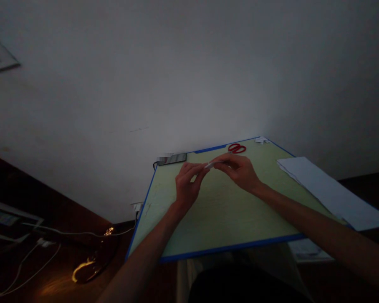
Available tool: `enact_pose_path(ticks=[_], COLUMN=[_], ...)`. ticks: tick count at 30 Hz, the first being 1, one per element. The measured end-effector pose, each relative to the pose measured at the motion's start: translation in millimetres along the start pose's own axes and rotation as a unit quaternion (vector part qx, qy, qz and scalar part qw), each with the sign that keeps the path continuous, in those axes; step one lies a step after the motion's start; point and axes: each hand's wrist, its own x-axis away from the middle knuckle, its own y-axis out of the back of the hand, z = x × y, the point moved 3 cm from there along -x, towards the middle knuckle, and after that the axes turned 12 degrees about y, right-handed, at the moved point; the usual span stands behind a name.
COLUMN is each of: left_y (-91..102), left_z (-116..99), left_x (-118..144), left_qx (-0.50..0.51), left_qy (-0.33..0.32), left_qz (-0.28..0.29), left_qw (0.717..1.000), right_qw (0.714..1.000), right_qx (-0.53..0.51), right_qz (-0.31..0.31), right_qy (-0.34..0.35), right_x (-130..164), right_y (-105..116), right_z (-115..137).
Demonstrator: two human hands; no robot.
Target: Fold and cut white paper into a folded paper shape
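Head view. Left hand and right hand: both pinching a small white paper strip between them, above the green, blue-edged surface. Red scissors at far edge. White sheets to the right.

Matt green board — white paper

No text, label, brand or number could be read anywhere. The small dark rectangular object at the far edge of the pale green, blue-edged bench, near the frame's centre, was blurred, and the dim light hid any print elsewhere.
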Motion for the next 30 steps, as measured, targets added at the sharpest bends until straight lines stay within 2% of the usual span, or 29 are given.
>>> enact_pose_path(ticks=[2,7,13,19,22,26,28,30], left_y=[-1.1,-2.9,-2.0,-3.6,-4.6,-6.7,-6.1,-3.3], left_z=[4,10,8,6,9,16,22,31], left_x=[2,4,3,5,5,5,4,2], left_qx=[0.001,-0.016,-0.107,-0.147,-0.160,-0.167,-0.164,-0.156], left_qy=[-0.003,-0.034,-0.070,-0.105,-0.096,-0.064,-0.047,-0.018], left_qz=[-0.002,0.017,0.044,0.104,0.136,0.164,0.164,0.155], left_qw=[1.000,0.999,0.991,0.978,0.973,0.970,0.972,0.975], right_qw=[1.000,0.987,0.976,0.937,0.913,0.894,0.895,0.912], right_qx=[0.006,0.080,0.118,0.204,0.238,0.280,0.281,0.271], right_qz=[0.011,0.049,0.075,0.171,0.213,0.235,0.237,0.201], right_qy=[0.017,0.127,0.164,0.225,0.252,0.259,0.254,0.234], right_x=[0,-2,-1,2,-1,-5,-7,-10], right_y=[0,-1,-1,-4,-6,-1,6,18], right_z=[0,3,2,2,4,3,-1,-8])
